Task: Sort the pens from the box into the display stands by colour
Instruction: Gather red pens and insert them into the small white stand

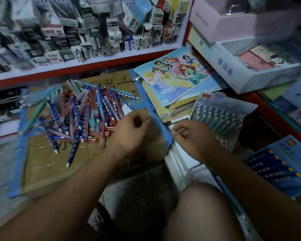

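Heaped pens [80,115], centre-left: probably light, stiff and prone to rolling; best pinched mid-barrel. The left hand [130,129] and right hand [189,136] curl at centre; whether they hold anything cannot be told.

Vantage: worn on the person's head, wide-angle.
Facing: forward and down, toward the shelf [94,61] edge.
Nearness: close above the pen pile [80,115], at arm's reach.
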The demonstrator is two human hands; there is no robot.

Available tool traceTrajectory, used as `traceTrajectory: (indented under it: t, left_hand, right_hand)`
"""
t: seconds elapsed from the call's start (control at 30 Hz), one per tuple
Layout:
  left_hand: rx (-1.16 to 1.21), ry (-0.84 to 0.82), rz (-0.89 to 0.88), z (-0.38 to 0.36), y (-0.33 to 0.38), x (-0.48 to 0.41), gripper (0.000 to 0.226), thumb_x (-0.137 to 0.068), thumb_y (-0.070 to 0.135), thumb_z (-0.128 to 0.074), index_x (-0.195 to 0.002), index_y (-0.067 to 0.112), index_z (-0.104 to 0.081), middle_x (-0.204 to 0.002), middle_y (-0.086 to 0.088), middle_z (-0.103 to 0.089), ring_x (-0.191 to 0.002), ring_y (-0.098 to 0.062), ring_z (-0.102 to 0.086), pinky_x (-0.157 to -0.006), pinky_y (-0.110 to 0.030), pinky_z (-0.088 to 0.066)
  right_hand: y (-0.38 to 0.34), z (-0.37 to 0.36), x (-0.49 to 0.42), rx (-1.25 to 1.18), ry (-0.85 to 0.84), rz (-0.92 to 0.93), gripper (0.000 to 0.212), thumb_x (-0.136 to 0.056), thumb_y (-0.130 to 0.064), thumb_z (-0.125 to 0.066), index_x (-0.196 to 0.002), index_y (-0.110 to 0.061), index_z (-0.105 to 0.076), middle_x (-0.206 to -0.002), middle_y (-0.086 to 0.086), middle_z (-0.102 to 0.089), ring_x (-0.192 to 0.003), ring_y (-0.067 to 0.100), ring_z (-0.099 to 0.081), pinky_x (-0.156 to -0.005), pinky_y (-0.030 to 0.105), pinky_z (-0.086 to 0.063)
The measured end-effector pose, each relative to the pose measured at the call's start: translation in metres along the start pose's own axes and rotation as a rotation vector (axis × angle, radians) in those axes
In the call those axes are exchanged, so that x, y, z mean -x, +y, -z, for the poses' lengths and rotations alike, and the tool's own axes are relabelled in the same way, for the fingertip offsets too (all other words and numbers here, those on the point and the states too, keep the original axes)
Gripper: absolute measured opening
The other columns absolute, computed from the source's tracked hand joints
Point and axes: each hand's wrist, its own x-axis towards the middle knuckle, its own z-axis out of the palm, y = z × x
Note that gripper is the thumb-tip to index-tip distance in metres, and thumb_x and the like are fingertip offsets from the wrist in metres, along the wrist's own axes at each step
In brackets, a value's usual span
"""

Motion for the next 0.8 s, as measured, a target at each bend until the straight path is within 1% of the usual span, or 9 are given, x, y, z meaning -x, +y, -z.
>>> traceTrajectory:
  t: [0.07, 0.13, 0.2, 0.27, 0.37, 0.43, 0.5, 0.63, 0.8]
  left_hand:
    - [0.062, 0.062, 0.034, 0.028, -0.002, 0.001, 0.006, -0.094, 0.019, -0.063, -0.090, 0.016, -0.066, -0.084, -0.003, -0.070, -0.079, -0.018, -0.067, -0.071, -0.030, -0.056]
    - [0.080, 0.117, 0.044, 0.054, -0.008, 0.002, 0.007, -0.095, 0.017, -0.061, -0.090, 0.014, -0.065, -0.078, -0.004, -0.070, -0.066, -0.014, -0.064, -0.059, -0.027, -0.052]
    - [0.053, 0.174, 0.048, 0.077, -0.017, 0.004, 0.008, -0.094, 0.014, -0.061, -0.088, 0.012, -0.065, -0.071, -0.002, -0.068, -0.057, -0.008, -0.060, -0.055, -0.023, -0.047]
    - [0.024, 0.191, 0.067, 0.096, -0.029, 0.007, 0.009, -0.095, 0.017, -0.060, -0.088, 0.014, -0.064, -0.074, -0.003, -0.068, -0.064, -0.011, -0.063, -0.058, -0.022, -0.049]
    - [-0.093, 0.144, 0.070, 0.118, -0.050, 0.011, 0.013, -0.089, 0.033, -0.060, -0.088, 0.021, -0.064, -0.077, -0.002, -0.068, -0.074, -0.022, -0.067, -0.071, -0.039, -0.057]
    - [-0.148, 0.109, 0.085, 0.127, -0.062, 0.012, 0.009, -0.090, 0.030, -0.062, -0.089, 0.021, -0.064, -0.078, 0.000, -0.070, -0.075, -0.019, -0.068, -0.074, -0.044, -0.058]
    - [-0.172, 0.115, 0.098, 0.132, -0.072, 0.011, 0.005, -0.092, 0.023, -0.063, -0.089, 0.020, -0.065, -0.078, 0.001, -0.071, -0.076, -0.017, -0.069, -0.075, -0.042, -0.057]
    - [-0.152, 0.117, 0.112, 0.141, -0.083, 0.006, 0.004, -0.094, 0.026, -0.063, -0.090, 0.024, -0.064, -0.078, 0.002, -0.071, -0.072, -0.014, -0.068, -0.071, -0.039, -0.058]
    - [-0.146, 0.081, 0.092, 0.141, -0.081, 0.002, 0.002, -0.095, 0.025, -0.060, -0.094, 0.025, -0.062, -0.079, 0.001, -0.068, -0.073, -0.017, -0.066, -0.069, -0.036, -0.057]
  right_hand:
    - [-0.023, -0.011, -0.012, -0.018, -0.046, 0.061, 0.006, -0.090, -0.016, -0.068, -0.095, -0.017, -0.071, -0.080, -0.010, -0.067, -0.075, 0.002, -0.064, -0.071, 0.026, -0.055]
    - [-0.045, -0.025, -0.029, -0.022, -0.105, 0.078, 0.007, -0.089, -0.019, -0.069, -0.095, -0.018, -0.072, -0.077, -0.014, -0.065, -0.073, 0.001, -0.063, -0.071, 0.024, -0.053]
    - [-0.064, -0.042, -0.048, -0.003, -0.160, 0.055, 0.007, -0.089, -0.021, -0.069, -0.095, -0.020, -0.072, -0.076, -0.014, -0.064, -0.073, 0.003, -0.063, -0.069, 0.022, -0.050]
    - [-0.079, -0.060, -0.066, 0.027, -0.199, 0.024, 0.009, -0.089, -0.024, -0.070, -0.097, -0.019, -0.073, -0.082, -0.009, -0.066, -0.079, 0.010, -0.063, -0.072, 0.023, -0.049]
    - [-0.092, -0.090, -0.086, 0.033, -0.196, -0.048, 0.011, -0.088, -0.025, -0.072, -0.097, -0.019, -0.075, -0.090, -0.002, -0.072, -0.087, 0.015, -0.065, -0.078, 0.027, -0.052]
    - [-0.094, -0.107, -0.093, 0.017, -0.148, -0.111, 0.013, -0.087, -0.022, -0.073, -0.099, -0.016, -0.073, -0.096, 0.002, -0.073, -0.088, 0.018, -0.066, -0.078, 0.028, -0.053]
    - [-0.093, -0.119, -0.096, 0.026, -0.099, -0.154, 0.012, -0.084, -0.019, -0.076, -0.095, -0.019, -0.070, -0.093, 0.004, -0.072, -0.086, 0.019, -0.066, -0.075, 0.028, -0.052]
    - [-0.086, -0.127, -0.095, 0.115, -0.116, -0.172, 0.023, -0.078, -0.021, -0.083, -0.080, -0.022, -0.060, -0.077, -0.001, -0.066, -0.076, 0.017, -0.063, -0.066, 0.027, -0.044]
    - [-0.077, -0.132, -0.093, 0.107, -0.089, -0.182, 0.024, -0.076, -0.028, -0.085, -0.081, -0.020, -0.063, -0.075, -0.002, -0.065, -0.072, 0.017, -0.062, -0.069, 0.034, -0.053]
